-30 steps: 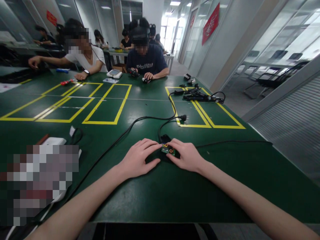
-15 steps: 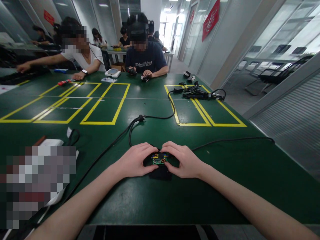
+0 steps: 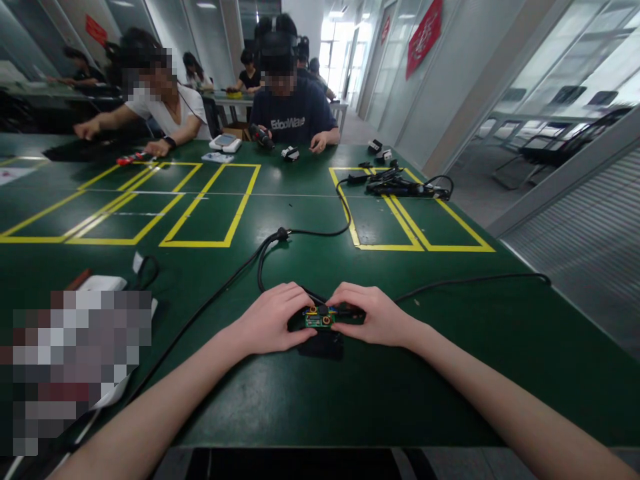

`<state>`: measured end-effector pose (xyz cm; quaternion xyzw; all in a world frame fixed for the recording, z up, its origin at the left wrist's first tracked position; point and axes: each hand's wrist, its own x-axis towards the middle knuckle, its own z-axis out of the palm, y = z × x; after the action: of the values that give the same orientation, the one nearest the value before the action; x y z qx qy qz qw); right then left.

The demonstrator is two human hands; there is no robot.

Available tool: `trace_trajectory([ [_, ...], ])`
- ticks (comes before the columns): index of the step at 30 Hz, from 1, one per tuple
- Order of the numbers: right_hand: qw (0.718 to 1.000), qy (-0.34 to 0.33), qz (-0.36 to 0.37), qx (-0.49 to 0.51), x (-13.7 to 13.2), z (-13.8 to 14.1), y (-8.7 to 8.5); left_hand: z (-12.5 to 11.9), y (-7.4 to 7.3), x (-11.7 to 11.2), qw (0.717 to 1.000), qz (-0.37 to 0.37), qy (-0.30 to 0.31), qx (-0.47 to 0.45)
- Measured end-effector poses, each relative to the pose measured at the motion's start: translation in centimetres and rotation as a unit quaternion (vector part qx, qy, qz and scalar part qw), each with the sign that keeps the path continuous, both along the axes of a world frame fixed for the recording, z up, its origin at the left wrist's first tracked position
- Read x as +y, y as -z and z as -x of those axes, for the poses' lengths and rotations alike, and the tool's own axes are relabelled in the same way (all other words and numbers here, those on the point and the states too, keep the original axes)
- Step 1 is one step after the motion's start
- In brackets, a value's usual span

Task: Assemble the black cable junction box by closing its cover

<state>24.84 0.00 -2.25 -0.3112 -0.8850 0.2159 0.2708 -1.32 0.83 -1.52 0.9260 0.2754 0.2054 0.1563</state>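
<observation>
Centrally, a small green rectangular circuit board with round copper-coloured coils is held over the dark green tabletop. Its left end is pinched by the thumb and fingers of the bare left hand, its right end by those of the bare right hand. A flat black rectangular piece is seen at the board's near edge; whether the two are joined cannot be told. Beyond the hands, a black two-pin plug is laid by a long black cable.
</observation>
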Motion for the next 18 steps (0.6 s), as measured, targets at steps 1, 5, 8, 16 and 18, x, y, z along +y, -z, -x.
trace_trajectory([
  [1, 1.000, 0.002, 0.002, -0.005, -0.01, -0.06, 0.00, -0.02, -0.04, -0.01, 1.000, 0.003, 0.002, -0.004],
  [5, 1.000, 0.008, 0.012, -0.006, -0.01, -0.20, 0.08, -0.03, -0.14, -0.11, 1.000, 0.005, 0.004, -0.010],
  [8, 1.000, 0.005, 0.029, -0.003, 0.05, -0.14, 0.17, 0.00, 0.00, -0.20, 1.000, -0.004, -0.003, -0.005],
  [16, 0.999, 0.010, 0.048, -0.022, 0.09, -0.08, 0.57, 0.01, 0.26, -0.08, 0.999, -0.019, -0.025, -0.004],
  [18, 0.999, 0.005, 0.038, -0.009, 0.17, -0.16, 0.89, 0.05, 0.23, -0.04, 0.999, -0.002, -0.031, -0.010],
])
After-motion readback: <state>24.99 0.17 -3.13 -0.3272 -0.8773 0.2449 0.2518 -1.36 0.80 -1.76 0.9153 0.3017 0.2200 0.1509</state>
